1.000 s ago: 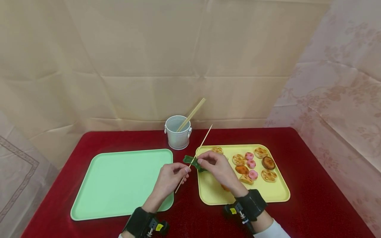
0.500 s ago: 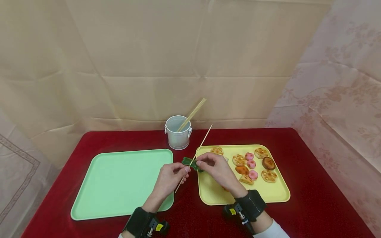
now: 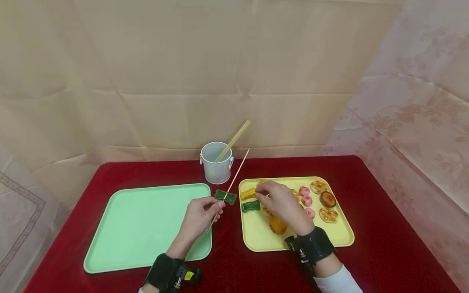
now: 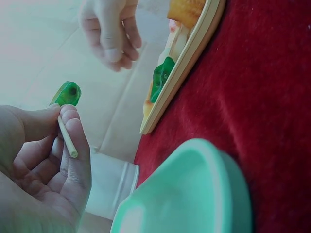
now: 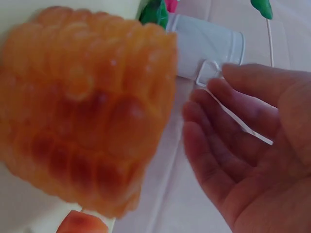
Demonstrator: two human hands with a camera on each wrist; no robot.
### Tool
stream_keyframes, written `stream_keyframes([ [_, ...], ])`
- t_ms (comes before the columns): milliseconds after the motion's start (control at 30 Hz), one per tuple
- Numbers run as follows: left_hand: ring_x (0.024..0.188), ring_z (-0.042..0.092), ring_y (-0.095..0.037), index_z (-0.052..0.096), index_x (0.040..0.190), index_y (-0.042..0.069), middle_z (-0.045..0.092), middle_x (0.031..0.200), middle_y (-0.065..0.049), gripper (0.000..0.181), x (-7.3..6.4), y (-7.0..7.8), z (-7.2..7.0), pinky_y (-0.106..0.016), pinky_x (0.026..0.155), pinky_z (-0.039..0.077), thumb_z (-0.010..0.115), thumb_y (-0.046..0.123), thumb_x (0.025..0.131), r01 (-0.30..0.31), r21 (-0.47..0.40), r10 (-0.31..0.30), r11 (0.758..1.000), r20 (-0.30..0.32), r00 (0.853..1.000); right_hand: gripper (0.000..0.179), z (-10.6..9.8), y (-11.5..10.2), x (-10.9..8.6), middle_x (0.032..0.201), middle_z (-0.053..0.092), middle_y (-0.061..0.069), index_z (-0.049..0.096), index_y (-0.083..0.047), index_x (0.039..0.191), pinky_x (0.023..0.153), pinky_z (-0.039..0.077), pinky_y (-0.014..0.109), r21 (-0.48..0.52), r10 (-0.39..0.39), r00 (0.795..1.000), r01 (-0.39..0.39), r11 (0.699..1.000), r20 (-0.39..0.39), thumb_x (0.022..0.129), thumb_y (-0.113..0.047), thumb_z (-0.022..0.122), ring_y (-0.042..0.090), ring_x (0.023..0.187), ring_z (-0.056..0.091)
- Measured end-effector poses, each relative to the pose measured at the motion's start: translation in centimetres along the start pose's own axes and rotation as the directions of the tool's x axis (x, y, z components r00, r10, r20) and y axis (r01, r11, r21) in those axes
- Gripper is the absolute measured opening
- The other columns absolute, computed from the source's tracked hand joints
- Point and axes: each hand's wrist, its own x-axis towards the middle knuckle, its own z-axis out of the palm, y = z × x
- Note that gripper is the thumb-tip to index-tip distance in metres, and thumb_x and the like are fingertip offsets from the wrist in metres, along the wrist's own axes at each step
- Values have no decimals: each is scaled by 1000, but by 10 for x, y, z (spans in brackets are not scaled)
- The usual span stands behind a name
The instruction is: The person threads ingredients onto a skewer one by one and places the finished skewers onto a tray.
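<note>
My left hand [image 3: 200,215] pinches a thin bamboo skewer [image 3: 237,173] between thumb and fingers, its tip slanting up and away to the right. Just beyond the fingertips, a green pepper piece [image 3: 225,197] is threaded on the skewer; it shows as a green lump [image 4: 68,93] in the left wrist view. Over the yellow tray [image 3: 234,248] hovers my right hand [image 3: 282,203], fingers loosely bent with nothing between them in the right wrist view. A corn cob piece [image 5: 87,111] looms large beside it there. Another green pepper piece [image 3: 250,206] lies at the tray's left side.
On the tray are a yellow strip [image 3: 248,193], pink rings [image 3: 306,200], lotus root slices [image 3: 328,215] and a brown mushroom-like round [image 3: 327,199]. A mint green tray [image 3: 146,228] lies left. Behind stands a white bucket [image 3: 217,169] holding skewers [image 3: 234,139].
My right hand has let go of the threaded pepper piece and moved right, over the yellow tray. My left hand has shifted slightly left with the skewer and pepper.
</note>
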Motion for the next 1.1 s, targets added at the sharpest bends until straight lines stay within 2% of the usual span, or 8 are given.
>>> stream_keyframes([
  [133,61,60,-15,74,94,-6,66,71,-6,15,1,-1,-3,-22,55,50,72,9,98,3,-5,-3,1000,2,1000,9,3,-5,2,98,72,2,79,-8,100,81,56,40,-94,-28,997,35,995,76,94,-15,77,21,91,69],
  [267,61,60,-15,74,94,-6,66,72,-7,16,1,0,-4,-22,55,50,72,10,98,4,-8,-4,1000,2,1000,9,4,-8,3,95,71,3,79,-7,99,77,56,40,-165,-72,992,88,982,101,91,-12,79,22,89,67],
  [467,62,60,-16,74,93,-4,68,74,-9,16,1,1,-3,-23,56,50,73,11,98,20,-1,-20,1000,13,1000,7,4,-6,6,81,62,-3,75,-11,87,66,51,34,-237,-158,977,189,953,146,88,-7,81,15,75,59],
  [633,62,60,-15,74,93,-4,67,73,-8,16,1,0,-3,-24,56,51,72,11,98,22,11,-22,1000,18,1000,17,6,-4,11,74,55,-4,68,-14,77,60,43,30,-250,-201,961,246,937,191,87,-5,79,12,67,50],
  [900,62,60,-15,75,94,-4,67,73,-7,16,2,-3,-3,-23,57,51,72,11,98,24,20,-25,1000,22,999,15,11,-1,16,74,55,-4,72,-13,79,61,43,30,-249,-203,956,254,935,212,88,-2,76,14,69,50],
  [1000,62,60,-15,75,94,-4,67,74,-8,16,2,-3,-4,-23,57,51,72,11,98,18,12,-19,1000,24,1000,13,10,0,16,75,57,-4,73,-13,80,62,45,30,-234,-200,956,249,940,213,89,-3,75,14,71,52],
  [1100,62,60,-15,74,94,-5,67,74,-8,16,2,-2,-4,-23,57,51,72,11,98,16,6,-17,1000,26,1000,8,6,0,15,79,64,-5,75,-12,85,66,49,31,-180,-181,964,216,960,193,91,-7,75,13,73,57],
])
